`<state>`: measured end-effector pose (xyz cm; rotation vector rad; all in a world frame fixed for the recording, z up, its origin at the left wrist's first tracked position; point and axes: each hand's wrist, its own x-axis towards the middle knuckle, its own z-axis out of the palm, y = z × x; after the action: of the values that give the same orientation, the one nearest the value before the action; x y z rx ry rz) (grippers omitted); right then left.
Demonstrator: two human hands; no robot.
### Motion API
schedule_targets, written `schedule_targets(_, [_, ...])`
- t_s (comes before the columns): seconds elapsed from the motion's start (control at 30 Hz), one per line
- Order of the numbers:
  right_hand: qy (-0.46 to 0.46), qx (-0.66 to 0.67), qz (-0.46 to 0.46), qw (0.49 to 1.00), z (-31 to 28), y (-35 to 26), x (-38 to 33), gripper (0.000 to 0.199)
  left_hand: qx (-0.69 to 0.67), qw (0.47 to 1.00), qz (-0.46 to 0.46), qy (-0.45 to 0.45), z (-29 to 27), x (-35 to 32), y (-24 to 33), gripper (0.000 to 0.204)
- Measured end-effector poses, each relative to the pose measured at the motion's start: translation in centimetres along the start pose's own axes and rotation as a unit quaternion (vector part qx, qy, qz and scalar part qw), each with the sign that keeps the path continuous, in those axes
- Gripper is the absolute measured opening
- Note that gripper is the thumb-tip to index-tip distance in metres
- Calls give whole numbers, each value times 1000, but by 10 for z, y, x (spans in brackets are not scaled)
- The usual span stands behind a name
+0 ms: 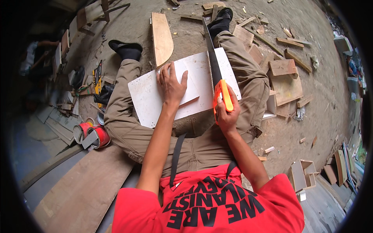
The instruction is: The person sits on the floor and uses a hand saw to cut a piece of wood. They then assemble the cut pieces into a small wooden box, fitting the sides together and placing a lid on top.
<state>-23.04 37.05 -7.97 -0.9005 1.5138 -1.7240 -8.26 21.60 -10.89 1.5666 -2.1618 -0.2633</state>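
A large white board (pixel 138 95) lies across my legs, its surface speckled with dirt. On it rests a smaller white board (pixel 188 91), and my left hand (pixel 172 83) presses flat on this piece with the fingers extended. My right hand (pixel 227 110) is wrapped round the orange and yellow handle of a handsaw (pixel 213 58). The saw's dark blade points away from me, over the right part of the large board; whether its teeth are in the board I cannot tell. Just beyond my left fingertips is a light wooden piece (pixel 161 39) with one curved end.
Wood offcuts (pixel 285 66) lie scattered on the dirt floor at the right. Open red cans (pixel 101 136) stand by my left thigh, next to a long brown panel (pixel 83 188). A small wooden box frame (pixel 303 174) is at the lower right. Another person's arm (pixel 47 43) shows dimly far left.
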Motion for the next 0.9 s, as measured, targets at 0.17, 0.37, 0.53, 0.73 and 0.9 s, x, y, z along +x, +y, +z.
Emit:
schedule_targets(0.17, [61,50,11,997,-19,-31,-2,47,15,999,23,-20,-1,0,0,69])
schedule_targets(0.37, [269,-140,-149,941,-129,-60,2,49,27,997,58,-45,4,-2,10,65])
schedule_targets(0.53, [340,-437,-134,822,-254,-6,-24,54,0,995,87,-44,12,2,23,61])
schedule_targets(0.73, [392,-503,146,757,-309,137,-115,67,-17,992,112,-48,11,6,34,59])
schedule_targets(0.9, [281,-487,229,794,-269,172,-116,85,-12,993,109,-44,12,5,27,57])
